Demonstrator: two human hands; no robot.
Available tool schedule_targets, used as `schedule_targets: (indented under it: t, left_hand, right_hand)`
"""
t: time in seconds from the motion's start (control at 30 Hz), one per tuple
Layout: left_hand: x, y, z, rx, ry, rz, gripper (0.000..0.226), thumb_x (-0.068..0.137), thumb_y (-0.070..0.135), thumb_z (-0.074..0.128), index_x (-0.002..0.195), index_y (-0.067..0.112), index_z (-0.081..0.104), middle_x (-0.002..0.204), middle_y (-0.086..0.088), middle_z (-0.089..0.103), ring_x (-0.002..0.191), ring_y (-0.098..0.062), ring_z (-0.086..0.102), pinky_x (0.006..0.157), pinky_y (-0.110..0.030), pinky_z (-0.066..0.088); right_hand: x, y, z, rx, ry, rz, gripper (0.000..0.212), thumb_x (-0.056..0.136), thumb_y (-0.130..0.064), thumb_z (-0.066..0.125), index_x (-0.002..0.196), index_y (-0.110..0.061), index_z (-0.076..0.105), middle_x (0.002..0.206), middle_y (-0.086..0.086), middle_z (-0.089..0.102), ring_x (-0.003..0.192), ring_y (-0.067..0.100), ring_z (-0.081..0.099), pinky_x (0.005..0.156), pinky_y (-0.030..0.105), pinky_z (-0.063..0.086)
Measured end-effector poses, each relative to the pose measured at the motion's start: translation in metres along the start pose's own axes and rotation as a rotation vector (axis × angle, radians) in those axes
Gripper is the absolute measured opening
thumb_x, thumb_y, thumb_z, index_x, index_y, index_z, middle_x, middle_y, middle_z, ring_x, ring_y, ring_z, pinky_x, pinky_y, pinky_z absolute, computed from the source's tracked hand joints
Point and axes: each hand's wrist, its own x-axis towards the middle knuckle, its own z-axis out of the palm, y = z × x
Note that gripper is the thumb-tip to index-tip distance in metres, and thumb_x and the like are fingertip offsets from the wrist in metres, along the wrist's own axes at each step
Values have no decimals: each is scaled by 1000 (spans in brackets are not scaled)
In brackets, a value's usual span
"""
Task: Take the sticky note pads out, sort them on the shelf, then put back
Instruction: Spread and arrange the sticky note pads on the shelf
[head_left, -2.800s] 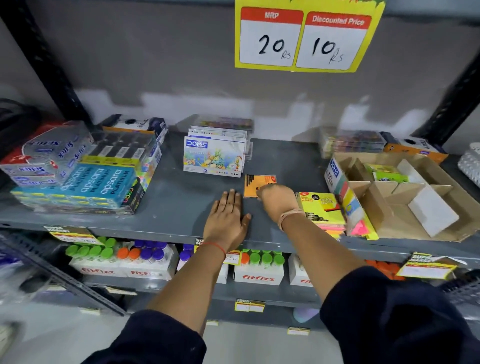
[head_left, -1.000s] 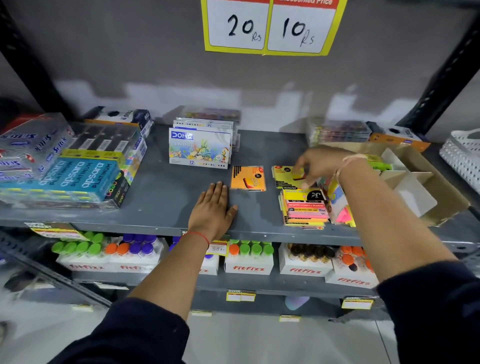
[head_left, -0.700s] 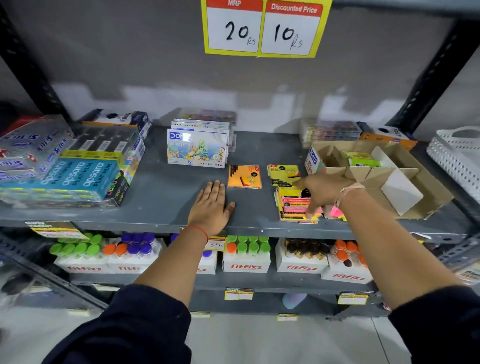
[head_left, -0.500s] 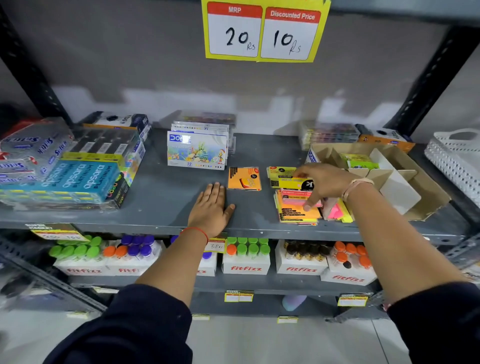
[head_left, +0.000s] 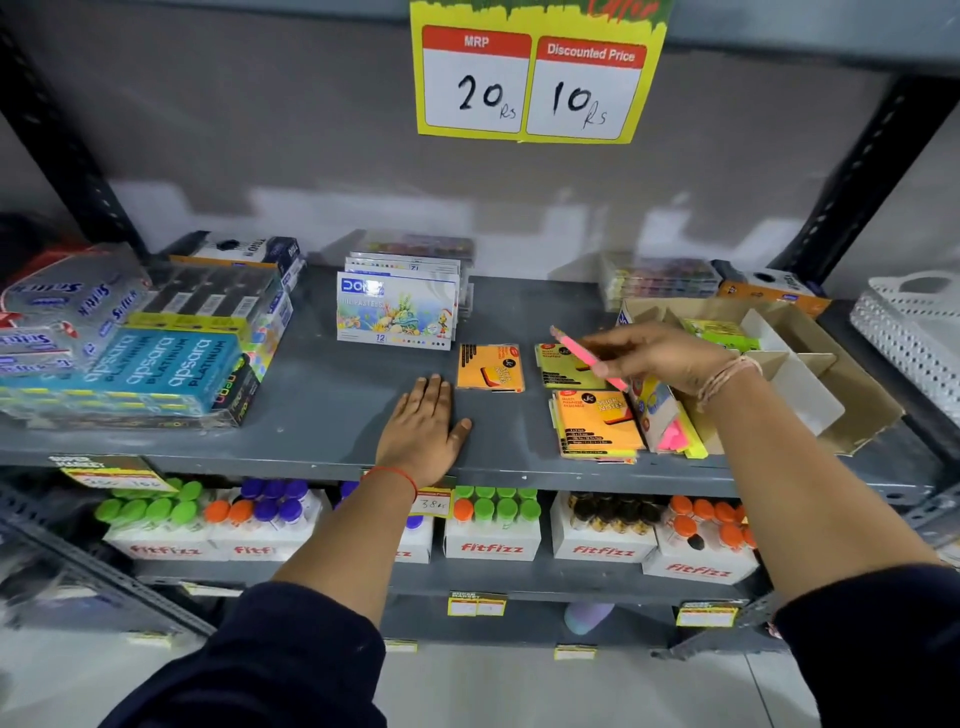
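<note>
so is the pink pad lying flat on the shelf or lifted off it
Lifted off. The right hand holds the pink pad tilted, edge-on, in the air above the yellow pad lying flat on the shelf.

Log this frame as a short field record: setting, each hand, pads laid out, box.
setting: grey metal shelf
left hand: flat on the shelf, holding nothing
right hand: holds a pink pad above the shelf
laid out: orange pad, yellow pad, stack with orange pad on top
cardboard box: one green pad inside
</note>
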Motion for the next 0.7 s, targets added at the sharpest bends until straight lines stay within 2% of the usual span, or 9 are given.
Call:
schedule_targets:
  t: [0.07,0.13,0.2,0.27,0.33,0.4,0.43,0.6,0.7]
  left_hand:
    - [1,0,0,0,-1,-1,62,99,41,21,149,7,5,160,-8,1,149,-21,-2,122,-33,1]
    - [1,0,0,-1,-1,-1,62,99,40,21,149,8,5,160,-8,1,149,-21,-2,122,-34,1]
    - [2,0,1,-3,3,0,62,99,40,22,149,8,6,160,-8,2,149,-21,-1,122,-34,2]
    - [2,0,1,-1,5,1,62,99,40,21,149,8,6,160,-8,2,149,-21,-1,122,-34,2]
    - [2,0,1,2,4,0,62,99,40,21,149,8,5,160,-8,2,149,-21,-2,121,-34,1]
    - [2,0,1,5,1,-1,62,99,40,21,149,8,5,160,-8,1,149,-21,-2,121,-33,1]
    - [2,0,1,5,0,-1,62,99,40,21,149,8,5,160,-8,1,149,-21,-2,121,-33,1]
    - [2,-2,-3,-28,-19,16,59,100,35,23,149,7,5,160,-9,2,149,-21,0,121,-33,2]
    - [2,-10,-7,-31,-19,59,55,101,30,24,149,8,9,160,-8,5,149,-20,4,121,-30,5]
  right_hand:
    - [2,3,-1,119,-9,18,42,84,-4,59,125,1,54,95,1,66,91,17,58,83,24,46]
    - [6,7,-4,276,-23,46,38,77,-18,66,110,2,63,81,3,70,85,22,61,78,28,48]
    - [8,12,-7,348,-20,64,60,46,-45,84,92,-10,69,76,1,74,78,19,68,73,28,55]
    - [8,15,-8,402,-42,62,83,25,-54,88,94,-12,68,83,4,75,79,18,71,76,31,58]
    - [8,15,-6,479,-59,72,73,49,-48,83,106,-8,62,81,8,76,78,24,72,75,40,58]
    - [9,13,-1,565,-34,101,32,85,-32,57,106,-7,57,75,9,76,74,31,71,67,46,59]
    - [10,11,3,568,-26,120,22,94,-25,46,101,-8,56,75,11,74,75,32,69,62,47,59]
    - [14,-3,33,325,-102,93,13,95,-7,45,87,-8,56,84,12,59,76,22,62,54,32,60]
    - [23,-12,57,-46,-46,42,16,92,-4,50,106,0,58,93,12,61,80,22,63,53,27,59]
